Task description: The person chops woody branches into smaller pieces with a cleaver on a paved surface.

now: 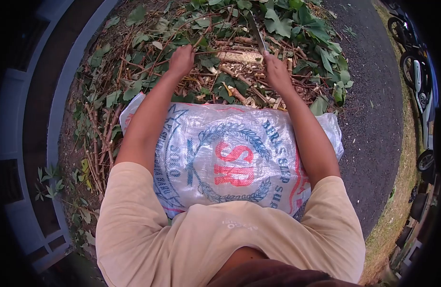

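left hand (182,61): curled round thin stem (198,43), far left | right hand (276,71): fist closed on machete (257,32), tip far | wood block (239,58) between, leafy cuttings (280,25) around | printed rice sack (235,160) near

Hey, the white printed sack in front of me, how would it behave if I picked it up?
The sack would probably flop and fold, since its surface is creased. It may be light for its size, as the material looks thin. Its glossy sheen suggests it could be slippery.
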A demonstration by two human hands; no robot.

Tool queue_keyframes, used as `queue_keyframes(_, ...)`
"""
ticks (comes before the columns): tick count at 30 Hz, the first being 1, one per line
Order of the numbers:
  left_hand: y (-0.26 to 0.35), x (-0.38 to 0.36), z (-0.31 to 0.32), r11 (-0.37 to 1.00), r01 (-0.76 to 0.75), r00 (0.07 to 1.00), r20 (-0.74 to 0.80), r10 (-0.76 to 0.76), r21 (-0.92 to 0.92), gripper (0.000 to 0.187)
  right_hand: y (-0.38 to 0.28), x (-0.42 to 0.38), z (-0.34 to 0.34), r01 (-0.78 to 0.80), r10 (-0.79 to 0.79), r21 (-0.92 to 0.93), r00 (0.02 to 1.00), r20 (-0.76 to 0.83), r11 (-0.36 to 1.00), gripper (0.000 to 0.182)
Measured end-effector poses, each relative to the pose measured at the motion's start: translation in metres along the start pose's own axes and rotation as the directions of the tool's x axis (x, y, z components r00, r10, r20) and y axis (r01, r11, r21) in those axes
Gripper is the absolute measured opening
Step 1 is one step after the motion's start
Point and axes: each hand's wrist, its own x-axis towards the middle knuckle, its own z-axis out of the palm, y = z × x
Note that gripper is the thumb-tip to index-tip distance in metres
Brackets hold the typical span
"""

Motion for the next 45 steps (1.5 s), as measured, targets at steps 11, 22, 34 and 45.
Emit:
queue_keyframes(11, -0.042, -0.004, 0.012, 0.980, 0.197, 0.847, 0.509, -0.150, -0.040, 0.092, 0.012, -0.007, 0.010, -0.038, 0.147, -0.344, 0.943, 0.297, 0.938, 0.071)
queue_keyframes(22, 0.002, 0.005, -0.011, 0.826, 0.267, 0.782, 0.612, 0.115, -0.496, 0.069, 0.016, 0.003, -0.018, -0.093, 0.087, -0.269, 0.996, -0.032, 0.959, 0.067)
queue_keyframes(34, 0.003, 0.006, 0.075, 0.876, -0.181, 0.980, -0.002, 0.201, -0.446, 0.029, 0.024, -0.013, -0.011, -0.091, 0.192, -0.409, 0.957, 0.215, 0.908, 0.065)
queue_keyframes(45, 0.017, -0.009, 0.023, 0.986, -0.148, 0.910, 0.380, 0.166, -0.076, 0.033, -0.045, -0.018, -0.008, 0.069, -0.069, 0.128, 0.998, -0.003, 0.989, 0.050)
